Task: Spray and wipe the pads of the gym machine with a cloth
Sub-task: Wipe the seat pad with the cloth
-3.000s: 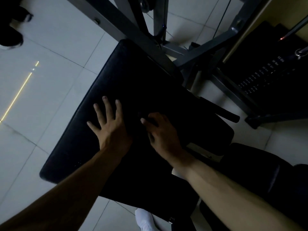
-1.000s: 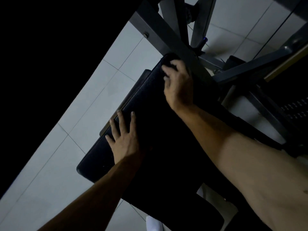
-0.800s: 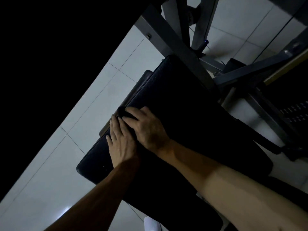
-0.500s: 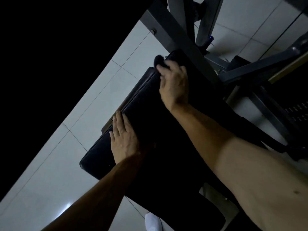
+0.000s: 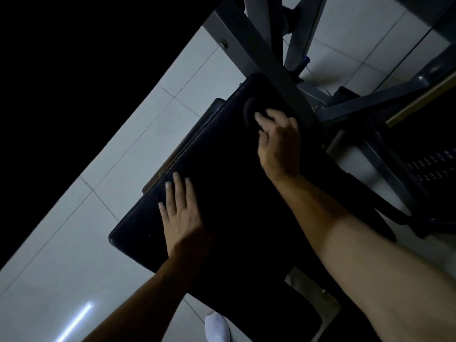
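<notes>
The pale tiled floor (image 5: 74,255) filled most of what you looked down on, with an unlit black area across the upper left. Over it stood the grey steel frame (image 5: 259,53) of the gym machine, one thick beam crossing the far corner of the long black pad (image 5: 234,193), and a dark weight stack (image 5: 431,166) sat off to your right. The pad lay slantwise beneath you, running from near your body up toward that beam. Your left hand (image 5: 180,213) rested flat on its near left part, fingers straight and together, holding nothing and, by my reading, only bracing you. Your right hand (image 5: 278,141) was stretched out to the far end, fingers curled over a small dark cloth (image 5: 249,111) and pressing it onto the pad just short of the beam. A white shoe (image 5: 217,328) showed at the bottom edge. I judged you to be in the middle of the wiping step, working the far end of this pad. The light was too dim to tell which parts were already wet or wiped, so how much of this surface was done could not be read. No spray bottle was in sight, and any other pads on the machine would, I expect, remain to be sprayed and wiped.
</notes>
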Demonstrator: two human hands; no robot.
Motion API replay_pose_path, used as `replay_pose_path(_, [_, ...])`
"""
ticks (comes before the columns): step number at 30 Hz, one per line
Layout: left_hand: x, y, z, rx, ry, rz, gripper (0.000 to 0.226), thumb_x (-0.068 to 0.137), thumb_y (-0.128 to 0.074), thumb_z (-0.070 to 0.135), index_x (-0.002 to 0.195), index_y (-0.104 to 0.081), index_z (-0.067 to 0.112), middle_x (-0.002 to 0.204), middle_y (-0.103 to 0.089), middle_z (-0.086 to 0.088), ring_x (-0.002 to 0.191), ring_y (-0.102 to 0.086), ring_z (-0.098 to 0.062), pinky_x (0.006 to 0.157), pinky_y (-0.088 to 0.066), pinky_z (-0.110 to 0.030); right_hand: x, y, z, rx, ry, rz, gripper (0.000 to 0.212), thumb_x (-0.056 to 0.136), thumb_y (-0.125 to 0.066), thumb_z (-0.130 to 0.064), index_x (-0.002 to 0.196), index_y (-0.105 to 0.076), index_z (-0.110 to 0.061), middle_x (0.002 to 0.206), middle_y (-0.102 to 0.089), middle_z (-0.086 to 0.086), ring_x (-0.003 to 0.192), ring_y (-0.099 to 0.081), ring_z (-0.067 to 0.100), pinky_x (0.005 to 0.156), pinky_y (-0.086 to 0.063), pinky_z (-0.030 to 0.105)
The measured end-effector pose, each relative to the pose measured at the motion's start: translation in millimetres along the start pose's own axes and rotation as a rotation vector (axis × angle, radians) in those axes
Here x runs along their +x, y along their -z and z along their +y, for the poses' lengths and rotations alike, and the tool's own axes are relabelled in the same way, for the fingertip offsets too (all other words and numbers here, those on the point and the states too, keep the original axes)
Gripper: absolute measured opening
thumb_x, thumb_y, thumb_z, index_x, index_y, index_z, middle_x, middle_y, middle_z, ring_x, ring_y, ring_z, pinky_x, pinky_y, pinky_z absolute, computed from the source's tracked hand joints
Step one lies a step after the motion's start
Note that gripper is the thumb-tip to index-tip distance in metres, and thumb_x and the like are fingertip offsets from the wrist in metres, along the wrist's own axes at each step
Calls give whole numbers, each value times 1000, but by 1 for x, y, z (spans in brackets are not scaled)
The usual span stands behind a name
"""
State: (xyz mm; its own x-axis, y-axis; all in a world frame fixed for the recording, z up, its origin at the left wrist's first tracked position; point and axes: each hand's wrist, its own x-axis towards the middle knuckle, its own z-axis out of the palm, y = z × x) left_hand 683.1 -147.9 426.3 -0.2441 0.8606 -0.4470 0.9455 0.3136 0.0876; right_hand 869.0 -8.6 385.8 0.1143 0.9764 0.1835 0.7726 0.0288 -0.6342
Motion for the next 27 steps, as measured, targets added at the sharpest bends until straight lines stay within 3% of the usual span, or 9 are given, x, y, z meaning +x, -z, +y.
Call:
replay_pose_path(4, [-4,-4,7,80,49,-89,129,84,-70,62,155,30,21,153,52,1,145,42,-25,125,12,-53,-66,-19,-44,108,284,-186,44,83,-70,0,125,-73,-14,142,-58,14,120,-49,25,102,-51,47])
replay_pose_path(8, [-4,-2,10,79,60,-101,125,87,-71,56,158,25,20,153,52,1,145,43,-25,125,10,-54,-77,-15,-46,127,355,-321,40,96,-63,-13,135,-66,-18,169,-24,7,138,-47,28,110,-48,35])
replay_pose_path(12, [-2,-5,11,87,65,-89,120,89,-69,54,159,22,20,156,49,0,147,40,-25,126,8,-54,-78,-20,-51,107,365,-264,35,97,-59,-14,130,-69,-19,159,-46,-1,108,-58,27,96,-52,36])
replay_pose_path(15, [-3,-5,9,84,49,-65,114,90,-69,49,161,15,18,155,50,2,147,40,-25,126,6,-55,-106,-19,-56,78,512,-357,38,95,-58,-13,130,-68,-20,157,-48,-2,101,-56,26,87,-53,39])
replay_pose_path(18, [-3,-5,7,112,53,-91,126,84,-72,59,159,21,18,155,50,-1,147,40,-27,126,7,-56,-75,-13,-27,21,639,-397,42,89,-54,-11,127,-71,-19,151,-56,4,96,-58,32,81,-54,43])
replay_pose_path(20, [-4,-7,6,114,48,-90,136,77,-74,67,157,25,19,155,50,-2,147,40,-27,125,9,-56,-35,-4,4,-45,515,-276,47,88,-48,-8,127,-72,-16,144,-61,12,97,-60,38,87,-53,40])
replay_pose_path(23, [-3,-7,6,69,27,-69,141,70,-71,79,157,24,21,157,47,-1,147,39,-26,123,15,-52,6,16,36,-143,112,-99,44,95,-54,-1,135,-68,-13,146,-58,13,110,-58,38,91,-42,29])
replay_pose_path(25, [-3,-7,7,76,38,-70,141,71,-71,78,157,24,21,157,47,-1,147,39,-26,122,16,-52,-6,12,22,-129,122,-93,40,95,-54,-3,131,-69,-11,149,-55,11,110,-56,35,91,-38,26])
replay_pose_path(27, [-2,-8,9,115,56,-77,136,77,-72,70,157,25,19,155,50,-2,147,40,-27,124,13,-54,-48,-1,-6,-69,298,-180,42,94,-42,-12,124,-71,-11,152,-53,9,104,-53,33,92,-41,34])
